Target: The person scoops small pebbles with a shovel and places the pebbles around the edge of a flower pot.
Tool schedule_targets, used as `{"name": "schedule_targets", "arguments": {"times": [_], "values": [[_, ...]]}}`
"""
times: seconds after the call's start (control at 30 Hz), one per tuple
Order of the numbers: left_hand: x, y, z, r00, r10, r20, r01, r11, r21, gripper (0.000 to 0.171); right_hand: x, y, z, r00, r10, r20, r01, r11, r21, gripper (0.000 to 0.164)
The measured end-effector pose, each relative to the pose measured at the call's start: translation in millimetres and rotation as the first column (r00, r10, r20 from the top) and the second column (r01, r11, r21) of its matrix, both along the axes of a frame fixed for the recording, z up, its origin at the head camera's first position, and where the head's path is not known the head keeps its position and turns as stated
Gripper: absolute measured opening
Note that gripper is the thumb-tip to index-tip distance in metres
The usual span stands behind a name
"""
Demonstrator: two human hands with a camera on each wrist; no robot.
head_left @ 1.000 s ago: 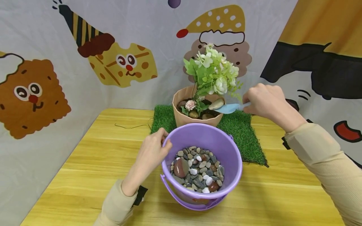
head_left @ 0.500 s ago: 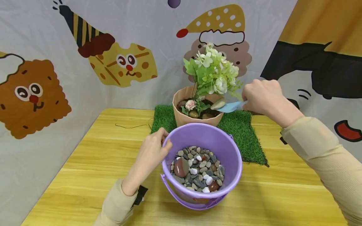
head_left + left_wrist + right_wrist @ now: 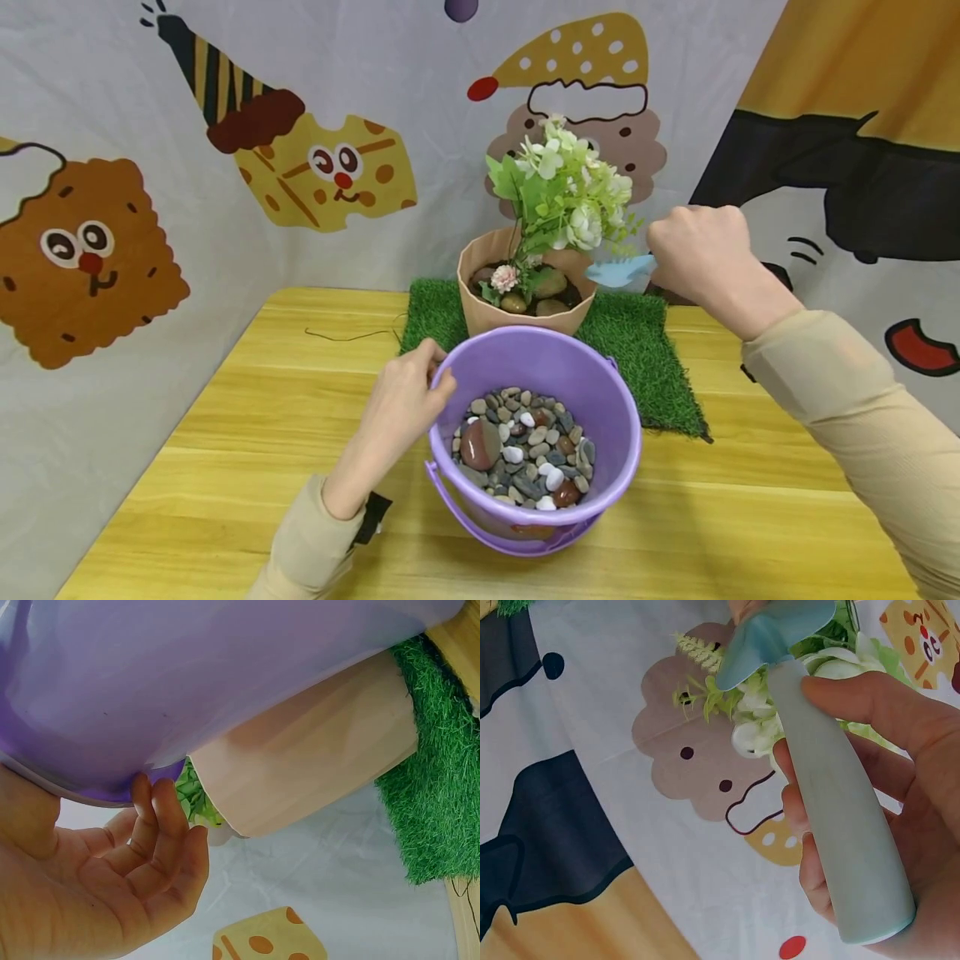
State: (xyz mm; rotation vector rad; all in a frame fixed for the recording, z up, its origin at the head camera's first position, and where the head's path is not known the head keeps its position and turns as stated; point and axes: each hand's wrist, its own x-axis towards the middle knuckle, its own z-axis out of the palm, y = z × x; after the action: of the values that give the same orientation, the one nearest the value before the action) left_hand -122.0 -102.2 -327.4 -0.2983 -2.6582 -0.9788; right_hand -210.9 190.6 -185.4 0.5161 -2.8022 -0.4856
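Observation:
My left hand [image 3: 405, 396] pinches the left rim of a purple bucket [image 3: 626, 450]; the left wrist view shows its thumb and fingers at the rim. Inside the bucket lie many pebbles [image 3: 536, 454], with a big reddish-brown stone [image 3: 480, 445] among them. My right hand [image 3: 701, 254] grips the pale grey handle [image 3: 840, 802] of a light-blue garden trowel [image 3: 621, 272]. The trowel's blade is tilted beside the right rim of a peach flowerpot [image 3: 491, 315], with no stone on it. A large stone [image 3: 550, 282] sits in the pot behind a pink flower [image 3: 505, 278].
The pot stands on an artificial grass mat [image 3: 645, 375] behind the bucket and holds a leafy plant with white flowers [image 3: 573, 187]. A thin dark wire [image 3: 348, 337] lies on the wooden table [image 3: 247, 450]. A cartoon-printed cloth [image 3: 420, 50] hangs behind.
The stone has slid off the trowel into the pot. The trowel blade has turned over and drawn slightly right, with my right hand a little higher. My left hand has stayed on the bucket rim.

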Motion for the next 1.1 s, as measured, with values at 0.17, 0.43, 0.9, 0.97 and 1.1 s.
{"name": "schedule_targets", "arguments": {"times": [0.17, 0.43, 0.9, 0.97, 1.1], "values": [[-0.9, 0.2, -0.5, 1.0, -0.002, -0.001, 0.002, 1.0, 0.005, 0.014, 5.3, 7.7, -2.4, 1.0, 0.008, -0.011, -0.008, 0.999, -0.038, 0.029], [-0.9, 0.1, -1.0, 1.0, 0.0, 0.001, 0.0, 1.0, -0.006, 0.014, 28.1, 13.9, -16.0, 0.996, 0.079, -0.036, -0.084, 0.986, -0.143, 0.01], [-1.2, -0.2, -1.4, 1.0, 0.004, 0.013, -0.004, 1.0, 0.007, 0.014, 62.4, 15.3, -24.0, 0.948, 0.249, -0.2, -0.281, 0.947, -0.155, 0.015], [-1.2, -0.2, -1.4, 1.0, 0.006, 0.015, -0.006, 1.0, 0.008, 0.014, 63.8, 15.1, -25.9, 0.927, 0.299, -0.226, -0.336, 0.929, -0.152, 0.015], [-1.4, 0.0, -1.6, 1.0, 0.005, 0.017, -0.005, 1.0, 0.005, 0.014, 68.0, 13.6, -31.6, 0.88, 0.388, -0.273, -0.433, 0.892, -0.129, 0.016]]}}
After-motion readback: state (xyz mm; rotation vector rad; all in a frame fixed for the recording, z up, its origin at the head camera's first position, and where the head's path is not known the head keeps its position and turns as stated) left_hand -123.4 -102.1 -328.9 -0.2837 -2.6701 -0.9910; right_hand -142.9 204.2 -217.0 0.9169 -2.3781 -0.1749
